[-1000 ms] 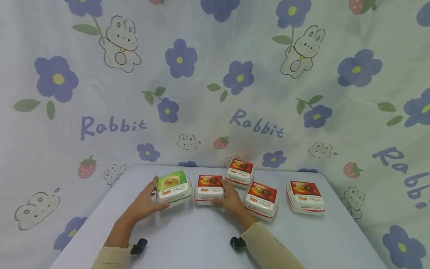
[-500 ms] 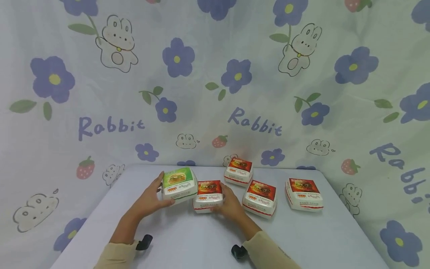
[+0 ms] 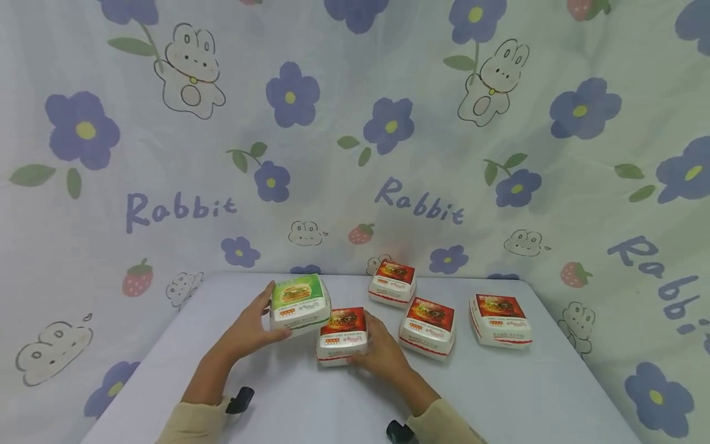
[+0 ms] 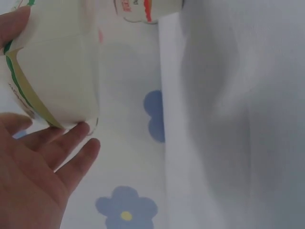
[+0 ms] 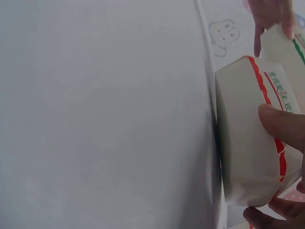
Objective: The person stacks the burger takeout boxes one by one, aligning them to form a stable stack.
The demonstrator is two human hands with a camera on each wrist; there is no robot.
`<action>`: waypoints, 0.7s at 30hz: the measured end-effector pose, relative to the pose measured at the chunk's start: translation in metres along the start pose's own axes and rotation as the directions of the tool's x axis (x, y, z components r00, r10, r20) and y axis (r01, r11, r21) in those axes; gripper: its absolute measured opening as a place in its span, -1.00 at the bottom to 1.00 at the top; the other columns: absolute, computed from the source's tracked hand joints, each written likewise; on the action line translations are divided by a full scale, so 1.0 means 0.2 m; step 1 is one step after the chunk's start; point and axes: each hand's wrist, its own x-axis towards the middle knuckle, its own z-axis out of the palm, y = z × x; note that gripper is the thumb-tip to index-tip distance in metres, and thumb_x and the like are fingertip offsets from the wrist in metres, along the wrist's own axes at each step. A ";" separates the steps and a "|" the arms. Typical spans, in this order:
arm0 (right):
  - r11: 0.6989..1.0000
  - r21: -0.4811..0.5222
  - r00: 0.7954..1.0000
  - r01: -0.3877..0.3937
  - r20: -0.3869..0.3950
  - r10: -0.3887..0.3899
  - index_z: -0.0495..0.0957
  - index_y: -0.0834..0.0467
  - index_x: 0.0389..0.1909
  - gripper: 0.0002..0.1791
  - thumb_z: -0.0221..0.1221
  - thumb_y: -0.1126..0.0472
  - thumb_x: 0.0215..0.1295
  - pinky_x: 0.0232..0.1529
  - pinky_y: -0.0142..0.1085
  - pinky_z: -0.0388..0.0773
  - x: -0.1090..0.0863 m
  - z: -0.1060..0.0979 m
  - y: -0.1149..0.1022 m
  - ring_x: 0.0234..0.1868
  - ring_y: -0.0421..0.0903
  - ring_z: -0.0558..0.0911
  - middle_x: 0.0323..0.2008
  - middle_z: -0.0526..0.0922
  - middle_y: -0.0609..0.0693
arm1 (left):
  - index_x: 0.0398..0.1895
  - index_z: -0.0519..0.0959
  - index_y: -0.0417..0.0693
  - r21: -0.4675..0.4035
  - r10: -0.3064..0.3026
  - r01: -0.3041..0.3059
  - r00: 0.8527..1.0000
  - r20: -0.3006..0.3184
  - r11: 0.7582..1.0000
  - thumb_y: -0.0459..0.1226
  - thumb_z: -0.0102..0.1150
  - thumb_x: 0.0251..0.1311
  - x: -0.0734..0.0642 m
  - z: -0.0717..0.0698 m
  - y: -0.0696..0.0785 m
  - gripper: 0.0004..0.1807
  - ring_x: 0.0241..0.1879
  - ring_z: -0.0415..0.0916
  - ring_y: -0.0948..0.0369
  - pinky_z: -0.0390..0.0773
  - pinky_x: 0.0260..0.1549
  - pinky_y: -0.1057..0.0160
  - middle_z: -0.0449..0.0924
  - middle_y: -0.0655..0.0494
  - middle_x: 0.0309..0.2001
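Note:
My left hand [image 3: 248,328] grips a green-topped burger box [image 3: 300,302] between thumb and fingers, raised off the table. The left wrist view shows that box's white underside [image 4: 57,71], with the fingertips along its edge. A red-topped burger box [image 3: 342,336] is held at its right side by my right hand [image 3: 383,350], thumb toward me and fingers behind. In the head view the green-topped box overlaps the far left corner of the red-topped one. From the right wrist, the red-banded box [image 5: 252,133] appears close over the table, my thumb on its front wall.
Further red-topped burger boxes stand to the right: one at the back [image 3: 392,283], one just right of my right hand [image 3: 427,327], and one farther right [image 3: 501,320]. A patterned curtain [image 3: 333,154] hangs behind the white table [image 3: 310,407].
My left hand has lifted the green-topped box and carried it rightward. My right hand has drawn its red-topped box nearer to me. The other boxes stay put.

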 end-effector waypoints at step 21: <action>1.000 0.006 1.000 0.020 -0.016 -0.020 0.06 0.08 0.51 0.21 0.54 -0.07 -0.15 0.27 0.15 0.26 -0.16 0.00 -0.01 0.39 0.16 0.25 0.41 0.23 0.11 | 0.58 -0.18 0.18 -0.053 0.041 -0.039 0.998 0.040 0.998 0.18 0.50 -0.23 0.06 0.12 0.14 0.36 0.34 0.20 -0.21 0.34 0.12 -0.30 0.02 -0.11 0.49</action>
